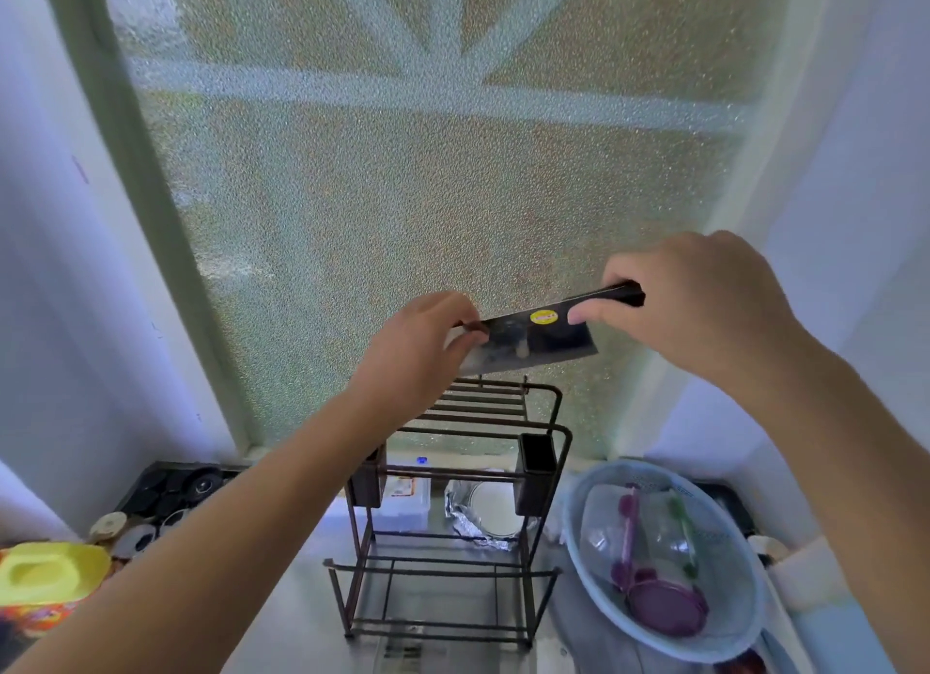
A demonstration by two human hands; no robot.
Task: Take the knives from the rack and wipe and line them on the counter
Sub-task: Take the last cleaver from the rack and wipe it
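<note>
A cleaver (pixel 548 338) with a wide steel blade, a yellow sticker and a black handle is held level above the rack. My right hand (pixel 704 311) is closed around the handle. My left hand (pixel 417 356) pinches the blade's far end between fingers and thumb; no cloth shows in it. Below stands the brown wire knife rack (pixel 453 472), with slotted bars on top and two dark cups at its sides. I see no other knife in the rack.
A frosted window fills the back. A pale blue basket (pixel 604 603) holding plastic items sits to the right of the rack. A yellow-lidded tub (pixel 48 575) and dark round parts (pixel 171 487) are on the left. Foil and a small box lie behind the rack.
</note>
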